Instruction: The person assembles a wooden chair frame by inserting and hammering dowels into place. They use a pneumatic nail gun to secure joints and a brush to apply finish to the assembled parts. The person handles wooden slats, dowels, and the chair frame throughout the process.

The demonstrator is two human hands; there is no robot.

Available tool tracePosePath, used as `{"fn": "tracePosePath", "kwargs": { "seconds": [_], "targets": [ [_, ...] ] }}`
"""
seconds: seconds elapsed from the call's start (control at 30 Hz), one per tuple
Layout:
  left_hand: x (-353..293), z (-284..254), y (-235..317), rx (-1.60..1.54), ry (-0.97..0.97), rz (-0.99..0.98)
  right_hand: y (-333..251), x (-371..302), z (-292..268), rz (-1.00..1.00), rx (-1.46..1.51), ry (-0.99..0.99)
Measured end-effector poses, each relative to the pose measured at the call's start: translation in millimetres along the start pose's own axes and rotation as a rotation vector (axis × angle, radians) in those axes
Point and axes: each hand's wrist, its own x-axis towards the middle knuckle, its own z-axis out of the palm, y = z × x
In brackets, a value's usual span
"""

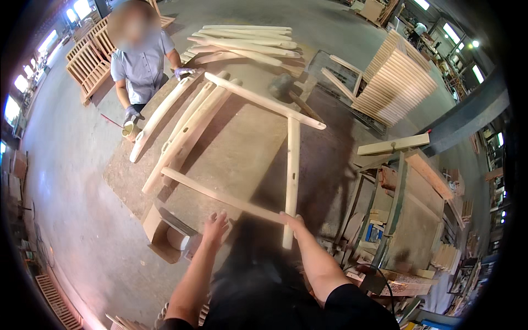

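My right hand (292, 220) grips an upright wooden post (293, 159) close to its near end, where a near rail (220, 195) meets it. A far rail (264, 100) joins the post's other end. On their left, both rails reach slotted wooden posts (184, 135) lying side by side on the worktable (247, 132). My left hand (216, 226) hovers in front of the near rail, fingers spread, with nothing in it. A mallet (281, 87) with a dark head and wooden handle lies beyond the far rail.
Across the table, a gloved person (140, 66) touches another slotted post (162, 118) and a small cup (130, 131). Rounded wooden pieces (247, 41) are piled at the far end. A cardboard box (159, 236) sits at the near left edge; a cluttered bench (412, 220) stands right.
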Motion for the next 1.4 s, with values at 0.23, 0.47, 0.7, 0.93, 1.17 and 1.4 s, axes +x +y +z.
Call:
{"fn": "tracePosePath", "kwargs": {
  "seconds": [0.23,0.47,0.7,0.93,1.17,1.4],
  "targets": [
    [93.5,9.5,19.2,-0.375,0.102,-0.122,-47.3,-68.3,17.8,-0.062,-0.256,0.233],
    [76.1,59.1,61.7,-0.756,0.142,-0.290,-78.3,-120.1,-12.0,-0.129,-0.204,0.359],
    [-36.1,144.4,103.8,-0.788,-0.146,-0.322,-42.6,-162.9,-87.8,-0.356,0.020,0.549],
    [-13.6,292.1,187.1,-0.574,-0.921,0.179,-120.7,-153.3,-191.7,-0.910,0.640,0.565],
    [-50.7,441.4,242.7,-0.233,-1.088,0.528,-196.3,-232.0,-409.1,-1.234,1.140,0.727],
    [-203.7,645.9,257.0,0.044,-1.240,0.902,-75.4,-171.0,-489.0,-1.184,1.945,0.700]
  ]
}}
